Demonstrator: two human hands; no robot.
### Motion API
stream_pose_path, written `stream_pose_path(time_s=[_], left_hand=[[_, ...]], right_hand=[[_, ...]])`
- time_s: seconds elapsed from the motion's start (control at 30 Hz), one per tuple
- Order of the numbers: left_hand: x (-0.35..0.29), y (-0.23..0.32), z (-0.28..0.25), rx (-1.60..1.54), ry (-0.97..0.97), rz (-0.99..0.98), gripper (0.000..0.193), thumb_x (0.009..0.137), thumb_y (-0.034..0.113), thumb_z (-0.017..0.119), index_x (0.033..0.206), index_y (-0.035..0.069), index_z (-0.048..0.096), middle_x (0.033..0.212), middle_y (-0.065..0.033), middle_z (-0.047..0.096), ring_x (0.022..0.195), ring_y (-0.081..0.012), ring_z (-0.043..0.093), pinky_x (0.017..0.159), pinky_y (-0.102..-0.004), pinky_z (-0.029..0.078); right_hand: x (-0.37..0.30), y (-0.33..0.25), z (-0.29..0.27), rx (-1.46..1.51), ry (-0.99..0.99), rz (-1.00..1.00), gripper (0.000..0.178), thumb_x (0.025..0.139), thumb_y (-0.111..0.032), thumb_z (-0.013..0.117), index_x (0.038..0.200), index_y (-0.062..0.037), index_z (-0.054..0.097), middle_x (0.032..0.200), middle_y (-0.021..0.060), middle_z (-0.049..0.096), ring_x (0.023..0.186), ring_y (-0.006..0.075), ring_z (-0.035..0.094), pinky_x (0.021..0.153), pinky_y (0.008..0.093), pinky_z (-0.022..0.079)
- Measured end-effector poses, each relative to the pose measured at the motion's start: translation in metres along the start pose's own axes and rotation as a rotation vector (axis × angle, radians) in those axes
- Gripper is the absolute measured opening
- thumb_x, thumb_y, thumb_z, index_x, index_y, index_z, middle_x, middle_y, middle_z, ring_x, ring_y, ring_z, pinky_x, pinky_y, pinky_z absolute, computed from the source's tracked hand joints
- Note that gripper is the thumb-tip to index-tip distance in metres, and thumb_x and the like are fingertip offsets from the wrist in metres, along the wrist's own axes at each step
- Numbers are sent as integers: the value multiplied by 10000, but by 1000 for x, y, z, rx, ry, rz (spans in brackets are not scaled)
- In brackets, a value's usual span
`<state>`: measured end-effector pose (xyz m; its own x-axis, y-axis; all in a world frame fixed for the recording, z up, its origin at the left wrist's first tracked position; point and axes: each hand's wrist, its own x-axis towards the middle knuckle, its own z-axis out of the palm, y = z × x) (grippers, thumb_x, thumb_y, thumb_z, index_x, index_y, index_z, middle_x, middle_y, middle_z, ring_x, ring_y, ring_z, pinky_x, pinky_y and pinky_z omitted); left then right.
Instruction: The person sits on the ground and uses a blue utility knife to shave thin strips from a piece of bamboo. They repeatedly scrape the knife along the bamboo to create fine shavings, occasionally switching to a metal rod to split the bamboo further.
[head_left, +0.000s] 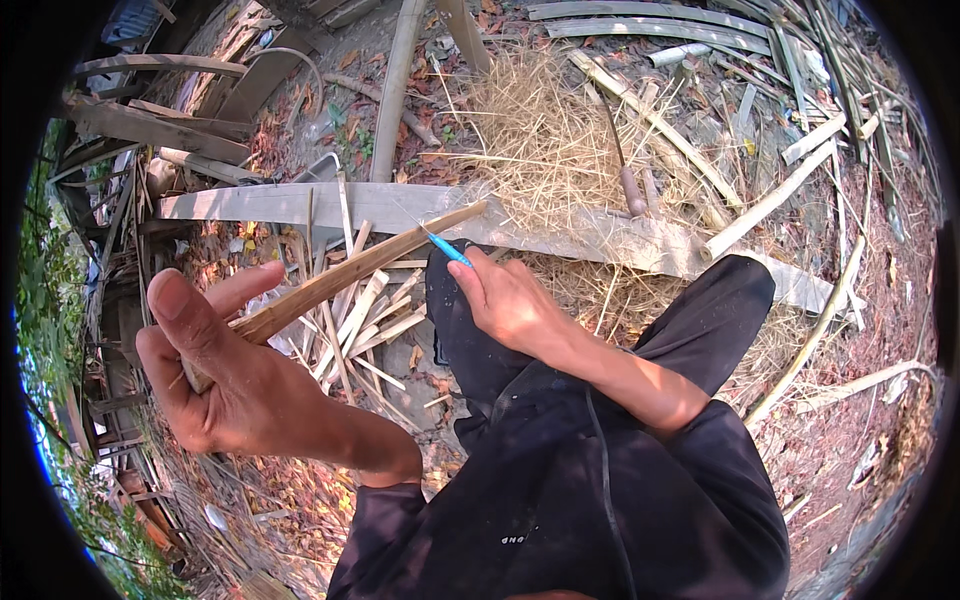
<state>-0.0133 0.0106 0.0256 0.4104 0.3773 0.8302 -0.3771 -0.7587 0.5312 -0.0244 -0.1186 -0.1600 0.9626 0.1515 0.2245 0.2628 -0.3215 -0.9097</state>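
My left hand [225, 385] grips the lower end of a brown split wooden stick [350, 268], with the thumb and one finger raised beside it. The stick slants up and to the right, ending in a narrow tip above a grey plank. In my right hand [510, 300] is a slim blue pen-like tool [447, 248], pinched between thumb and fingers. Its point meets or nearly meets the stick close to that tip; I cannot tell its exact kind. A fine pale line runs from there up to the left.
The long grey plank [270, 204] crosses in front of my knees. Pale split sticks [365, 315] lie heaped beyond my left forearm. Straw-like shavings [540, 120] cover the ground ahead, with a wooden-handled blade [632, 190] on them. Bamboo poles [770, 205] lie at the right.
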Motion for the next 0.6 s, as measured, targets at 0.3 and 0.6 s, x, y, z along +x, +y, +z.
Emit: stream_pose_path(time_s=[0.3, 0.6], left_hand=[[8, 4, 5, -43, 19, -115, 493, 896, 391, 615, 544, 64, 503, 524, -40, 615, 418, -3, 296, 425, -201, 186], [3, 6, 5, -73, -20, -29, 461, 912, 351, 604, 574, 67, 469, 525, -32, 613, 457, -5, 288, 456, -197, 202]], right_hand=[[10, 8, 7, -203, 24, 112, 385, 978, -326, 409, 945, 37, 536, 566, 270, 553, 581, 478, 567, 536, 534, 450], [12, 37, 2, -439, -11, 213, 394, 973, -314, 420, 864, 33, 572, 593, 258, 578, 603, 432, 613, 547, 505, 498]])
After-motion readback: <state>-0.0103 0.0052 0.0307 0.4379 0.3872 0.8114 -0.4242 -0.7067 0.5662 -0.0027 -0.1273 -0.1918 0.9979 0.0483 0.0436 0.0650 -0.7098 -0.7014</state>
